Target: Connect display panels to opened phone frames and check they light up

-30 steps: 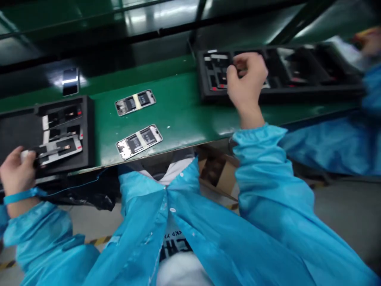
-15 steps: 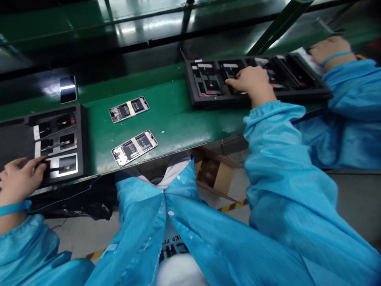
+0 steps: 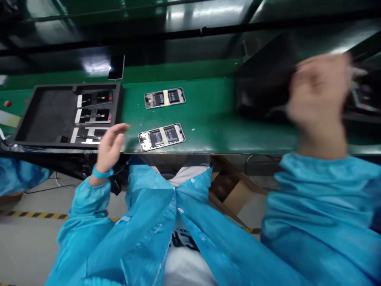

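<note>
My left hand (image 3: 110,147) is open, fingers apart, at the front right corner of a black foam tray (image 3: 50,113). Phone screen assemblies (image 3: 93,115) with dark flex parts and red marks lie in that tray's right side. My right hand (image 3: 320,91) is raised and smeared by motion; its fingers look curled at the right edge of a black tray (image 3: 264,79), which is tilted and blurred. Between the hands, an opened phone (image 3: 165,98) and a second opened phone (image 3: 162,137) lie on the green bench, a pale strip across each battery.
A dark-screened phone (image 3: 116,67) stands behind the left tray. More phone parts (image 3: 364,93) lie at far right, partly hidden. A co-worker's blue sleeve (image 3: 22,174) shows at the left edge. Under the bench is an open cardboard box (image 3: 238,196).
My left hand has left the left tray's front screen assembly and moved right. My right hand has risen off the right tray's parts, and a black tray is now tilted there. The view has swung left.
</note>
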